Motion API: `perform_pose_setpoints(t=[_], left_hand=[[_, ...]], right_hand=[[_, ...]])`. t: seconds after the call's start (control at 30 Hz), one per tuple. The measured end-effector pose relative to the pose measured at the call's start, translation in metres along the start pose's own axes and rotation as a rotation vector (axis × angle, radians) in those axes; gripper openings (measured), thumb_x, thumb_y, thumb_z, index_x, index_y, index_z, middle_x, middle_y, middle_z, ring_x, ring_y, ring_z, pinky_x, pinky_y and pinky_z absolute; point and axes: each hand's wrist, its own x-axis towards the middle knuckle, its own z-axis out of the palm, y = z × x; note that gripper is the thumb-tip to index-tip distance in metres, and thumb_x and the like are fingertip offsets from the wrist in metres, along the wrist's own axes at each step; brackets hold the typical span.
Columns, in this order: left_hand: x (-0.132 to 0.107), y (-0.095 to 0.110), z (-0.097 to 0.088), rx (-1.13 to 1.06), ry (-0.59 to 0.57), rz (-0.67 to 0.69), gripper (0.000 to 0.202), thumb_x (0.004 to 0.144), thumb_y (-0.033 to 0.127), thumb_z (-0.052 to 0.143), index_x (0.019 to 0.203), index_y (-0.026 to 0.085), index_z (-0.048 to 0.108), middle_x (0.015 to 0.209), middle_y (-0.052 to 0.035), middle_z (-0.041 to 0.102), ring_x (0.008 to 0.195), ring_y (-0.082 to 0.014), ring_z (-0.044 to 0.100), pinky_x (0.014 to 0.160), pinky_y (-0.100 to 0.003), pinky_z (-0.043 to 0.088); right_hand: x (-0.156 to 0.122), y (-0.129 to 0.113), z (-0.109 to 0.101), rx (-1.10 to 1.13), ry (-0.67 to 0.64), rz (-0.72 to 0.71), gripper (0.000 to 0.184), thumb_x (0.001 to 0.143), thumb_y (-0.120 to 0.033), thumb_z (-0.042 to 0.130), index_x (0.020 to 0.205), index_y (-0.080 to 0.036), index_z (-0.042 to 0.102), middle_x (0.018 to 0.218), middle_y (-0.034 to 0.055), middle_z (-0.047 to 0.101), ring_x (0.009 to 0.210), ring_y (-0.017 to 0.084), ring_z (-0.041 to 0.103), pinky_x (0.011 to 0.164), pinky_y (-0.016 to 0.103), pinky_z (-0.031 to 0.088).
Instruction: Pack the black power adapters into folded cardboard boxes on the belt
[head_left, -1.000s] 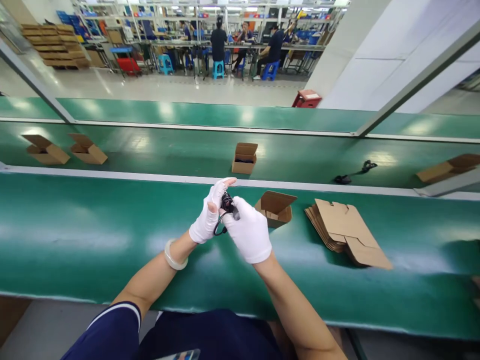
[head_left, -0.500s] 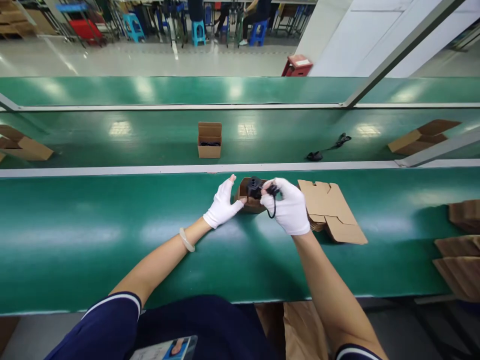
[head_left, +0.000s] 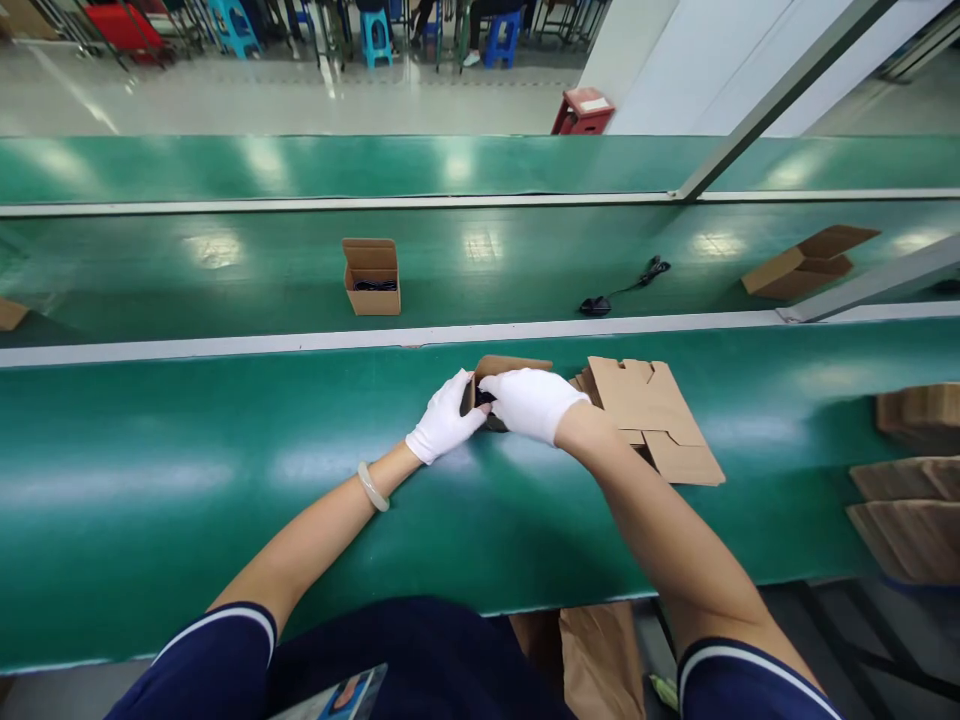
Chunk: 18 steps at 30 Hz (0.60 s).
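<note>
My left hand [head_left: 448, 420], in a white glove with bare fingertips, grips the left side of a small open cardboard box [head_left: 514, 362] on the green work surface. My right hand [head_left: 531, 402], gloved the same way, reaches over the box with its fingers bent down into the opening. Between the fingers shows part of a black power adapter [head_left: 484, 398] with a cord; most of it is hidden by the hand. Just right of the box lies a stack of flat, unfolded cartons [head_left: 645, 405].
Beyond a white rail, a green conveyor carries an open box with black cord inside [head_left: 373, 290], a black adapter with cable [head_left: 598, 306] and another open box [head_left: 799, 270]. More folded cartons [head_left: 911, 510] are stacked at right. A slanted metal post [head_left: 780, 100] rises at upper right.
My right hand has lowered the black adapter into the box, and my left fingers have closed on the box side. Items on the far conveyor have shifted left; the view has also moved slightly.
</note>
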Motion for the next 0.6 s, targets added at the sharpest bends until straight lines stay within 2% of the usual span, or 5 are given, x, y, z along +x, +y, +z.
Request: perform_pose_setpoints(t=[0.1, 0.23, 0.37, 0.53, 0.6], left_hand=[[0.002, 0.004, -0.001, -0.016, -0.007, -0.004, 0.037, 0.082, 0.030, 0.047, 0.116, 0.015, 0.047, 0.115, -0.0125, 0.059, 0.105, -0.0260, 0.057, 0.097, -0.044, 0.043], [0.001, 0.004, -0.002, -0.036, 0.006, 0.016, 0.035, 0.086, 0.031, 0.043, 0.116, 0.013, 0.048, 0.117, -0.0132, 0.059, 0.108, -0.0240, 0.057, 0.099, -0.041, 0.043], [-0.004, -0.003, 0.000, -0.054, 0.014, 0.010, 0.039, 0.088, 0.034, 0.038, 0.118, 0.011, 0.048, 0.120, -0.0146, 0.058, 0.115, -0.0241, 0.053, 0.104, -0.041, 0.038], [-0.003, -0.010, 0.001, -0.040, 0.089, 0.011, 0.036, 0.084, 0.028, 0.041, 0.115, 0.013, 0.053, 0.116, -0.0122, 0.061, 0.114, -0.0239, 0.054, 0.104, -0.041, 0.039], [-0.001, -0.010, 0.002, -0.029, 0.129, 0.008, 0.035, 0.083, 0.024, 0.041, 0.113, 0.012, 0.053, 0.113, -0.0125, 0.063, 0.112, -0.0238, 0.056, 0.103, -0.041, 0.040]], right_hand=[[-0.019, 0.001, 0.009, -0.011, 0.079, -0.044, 0.029, 0.082, -0.026, 0.052, 0.107, -0.015, 0.061, 0.097, 0.0113, 0.067, 0.084, 0.026, 0.064, 0.067, 0.032, 0.046], [-0.028, -0.008, 0.018, -0.172, 0.110, 0.027, 0.025, 0.084, -0.016, 0.048, 0.104, -0.008, 0.060, 0.096, 0.0161, 0.064, 0.086, 0.030, 0.063, 0.067, 0.036, 0.047], [-0.016, -0.015, 0.015, -0.087, 0.112, 0.035, 0.028, 0.089, -0.014, 0.038, 0.100, -0.011, 0.063, 0.095, 0.0154, 0.065, 0.088, 0.029, 0.063, 0.069, 0.036, 0.048], [0.011, -0.020, 0.019, 0.042, 0.112, 0.092, 0.026, 0.088, -0.017, 0.042, 0.097, -0.010, 0.066, 0.094, 0.0180, 0.067, 0.090, 0.030, 0.064, 0.071, 0.036, 0.049], [0.016, -0.022, 0.023, 0.066, 0.120, 0.074, 0.026, 0.087, -0.019, 0.044, 0.098, -0.010, 0.066, 0.095, 0.0171, 0.067, 0.090, 0.029, 0.064, 0.072, 0.036, 0.050]])
